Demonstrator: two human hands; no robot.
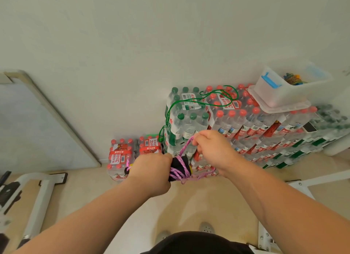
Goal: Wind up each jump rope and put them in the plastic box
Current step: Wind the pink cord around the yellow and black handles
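My left hand [151, 172] grips the black handles of a pink jump rope [180, 168], with several turns of pink cord wound round them. My right hand [212, 147] pinches a strand of that cord and holds it up and to the right of the handles. A green jump rope [191, 100] lies loose over the stacked water bottle packs and hangs down their left side. The clear plastic box [280, 94] with a blue latch sits on top of the packs at the upper right, and a wound multicoloured rope [293, 79] lies inside it.
Shrink-wrapped packs of water bottles [246, 129] are stacked against the white wall. Two smaller packs [121, 159] stand on the floor to the left. A whiteboard [37, 125] leans at the left. White metal frames [37, 197] stand at both sides. A phone [309, 127] lies on the packs.
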